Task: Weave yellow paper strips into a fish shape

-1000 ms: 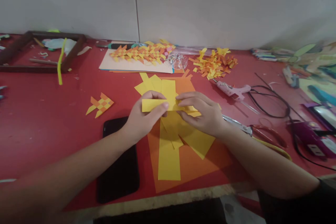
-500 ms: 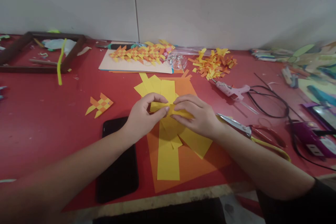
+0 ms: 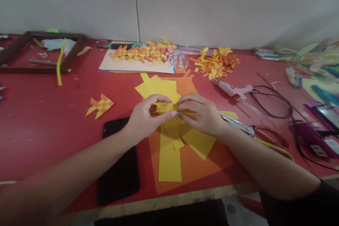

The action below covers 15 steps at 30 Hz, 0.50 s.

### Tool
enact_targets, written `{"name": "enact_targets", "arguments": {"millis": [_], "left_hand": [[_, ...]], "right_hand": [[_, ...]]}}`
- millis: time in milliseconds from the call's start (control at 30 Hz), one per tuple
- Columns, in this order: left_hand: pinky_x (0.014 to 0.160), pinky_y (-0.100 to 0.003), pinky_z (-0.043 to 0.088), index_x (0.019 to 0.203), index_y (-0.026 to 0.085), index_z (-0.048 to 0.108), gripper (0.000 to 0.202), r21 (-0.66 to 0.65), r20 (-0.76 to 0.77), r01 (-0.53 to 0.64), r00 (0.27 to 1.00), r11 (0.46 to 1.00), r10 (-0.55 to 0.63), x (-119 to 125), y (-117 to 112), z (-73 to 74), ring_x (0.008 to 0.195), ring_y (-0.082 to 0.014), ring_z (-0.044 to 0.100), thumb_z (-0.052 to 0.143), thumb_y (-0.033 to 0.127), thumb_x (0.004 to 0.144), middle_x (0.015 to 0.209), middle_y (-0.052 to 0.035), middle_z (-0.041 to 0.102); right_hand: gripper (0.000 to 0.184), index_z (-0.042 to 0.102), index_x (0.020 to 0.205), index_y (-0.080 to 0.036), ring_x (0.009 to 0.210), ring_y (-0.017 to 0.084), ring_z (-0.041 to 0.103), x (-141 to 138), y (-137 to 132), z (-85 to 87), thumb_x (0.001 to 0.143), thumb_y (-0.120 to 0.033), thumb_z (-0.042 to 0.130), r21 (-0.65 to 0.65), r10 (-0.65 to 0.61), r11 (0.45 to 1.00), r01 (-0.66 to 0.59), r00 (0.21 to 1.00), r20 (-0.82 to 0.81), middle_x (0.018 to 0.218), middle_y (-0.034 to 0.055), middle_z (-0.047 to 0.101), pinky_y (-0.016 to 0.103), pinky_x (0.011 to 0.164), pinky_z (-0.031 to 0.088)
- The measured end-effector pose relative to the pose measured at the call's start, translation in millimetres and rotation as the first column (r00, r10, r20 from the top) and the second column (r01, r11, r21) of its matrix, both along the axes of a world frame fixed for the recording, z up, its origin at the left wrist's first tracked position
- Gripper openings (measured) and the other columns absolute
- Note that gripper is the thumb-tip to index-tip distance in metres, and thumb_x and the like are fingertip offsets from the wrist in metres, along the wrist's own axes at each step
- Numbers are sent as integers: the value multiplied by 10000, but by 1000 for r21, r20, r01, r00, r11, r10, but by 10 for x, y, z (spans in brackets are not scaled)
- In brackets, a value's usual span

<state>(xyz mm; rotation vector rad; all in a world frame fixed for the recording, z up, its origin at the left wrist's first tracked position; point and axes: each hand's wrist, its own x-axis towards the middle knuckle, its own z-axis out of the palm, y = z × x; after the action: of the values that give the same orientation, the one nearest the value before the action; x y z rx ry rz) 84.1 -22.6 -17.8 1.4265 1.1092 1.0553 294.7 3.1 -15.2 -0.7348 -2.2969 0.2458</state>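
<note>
Between my two hands is a narrow yellow paper strip (image 3: 165,107), held level above the paper pile. My left hand (image 3: 149,111) pinches its left part between thumb and fingers. My right hand (image 3: 200,113) is closed on the strip further right, its fingertips almost meeting the left ones. Part of the strip is hidden behind my fingers, so I cannot tell how it is folded. Beneath lie several yellow paper pieces (image 3: 170,164) on an orange sheet (image 3: 194,173). A woven orange and yellow paper fish (image 3: 100,106) lies left of my left hand.
A black phone (image 3: 120,176) lies under my left forearm. Scissors (image 3: 239,126) and a pink glue gun (image 3: 234,91) with its cable are on the right. Behind are more woven fish (image 3: 143,53), a clear dish (image 3: 178,61) and paper scraps (image 3: 217,63). A brown frame (image 3: 34,70) stands far left.
Both hands have shifted slightly right along the strip. A yellow end now shows to the right, past my right hand near the scissors.
</note>
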Motion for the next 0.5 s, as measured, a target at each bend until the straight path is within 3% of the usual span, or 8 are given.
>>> {"name": "enact_targets", "arguments": {"millis": [100,233,500], "left_hand": [[763,-267,529,1056,229,676,404,43,-17,-13,1000,999,13,-7,-18,-10,933,-199,662,827,291,685,1147,-67,678],[761,-261,520,1000,222,723,302,171,-95,-67,992,983,84,-26,-42,-13,966,-217,658,807,309,723,1011,-71,718],[743,-251,546,857,210,756,137,163,-34,-119,991,979,126,-9,-62,15,830,-179,686,792,276,743,896,-49,752]], "right_hand": [[39,649,891,-227,868,186,668,9,2,14,892,-206,616,0,-12,1000,12,1000,-3,932,61,677,329,774,553],[59,647,920,-226,900,191,665,-6,-20,47,900,-190,605,6,4,1000,-4,1000,-8,959,70,671,341,803,553],[81,638,936,-234,879,199,654,-29,-26,66,912,-184,579,41,-37,998,38,999,-25,952,70,658,368,783,548]]}}
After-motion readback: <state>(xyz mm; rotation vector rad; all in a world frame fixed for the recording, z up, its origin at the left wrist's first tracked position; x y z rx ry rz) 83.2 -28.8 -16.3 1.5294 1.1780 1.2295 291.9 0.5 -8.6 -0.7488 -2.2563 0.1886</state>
